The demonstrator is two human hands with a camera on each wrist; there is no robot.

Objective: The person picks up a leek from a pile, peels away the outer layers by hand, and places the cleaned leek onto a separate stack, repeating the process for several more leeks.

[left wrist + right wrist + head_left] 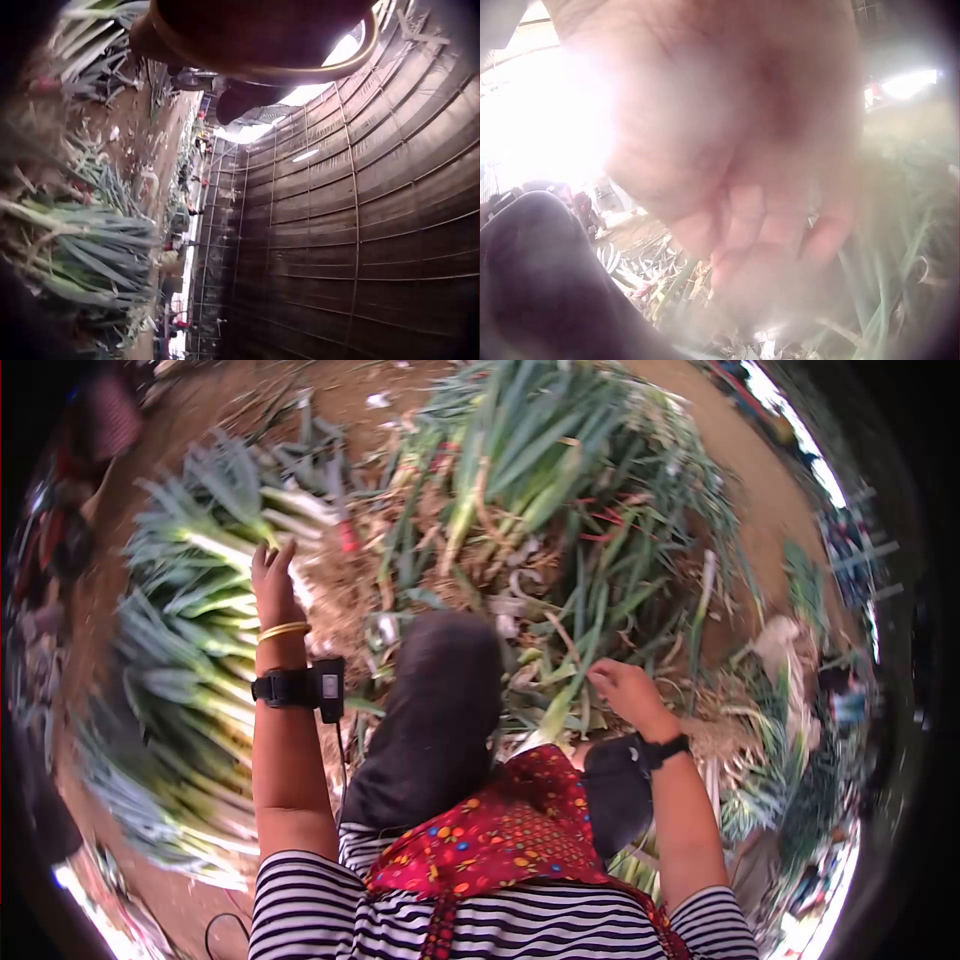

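My left hand [276, 590], with a yellow bangle at the wrist, reaches out over a fanned-out row of leeks [200, 695]. Its fingers are extended and spread near the pale stalks, with nothing visible in them. In the left wrist view the hand is mostly dark against the light. My right hand [628, 695] hangs beside my knee, above loose green leaves [590, 630]. In the right wrist view its fingers [746, 217] are loosely curled, blurred, with no object showing in them. A large heap of leeks [530, 460] lies ahead of me.
My dark-trousered knee [445, 680] stands between the two hands. A red tie [347, 535] shows at the top of the left row. More leeks with pale roots [735, 740] lie to the right, next to a light sack [785, 650]. Brown ground [370, 390] surrounds the heaps.
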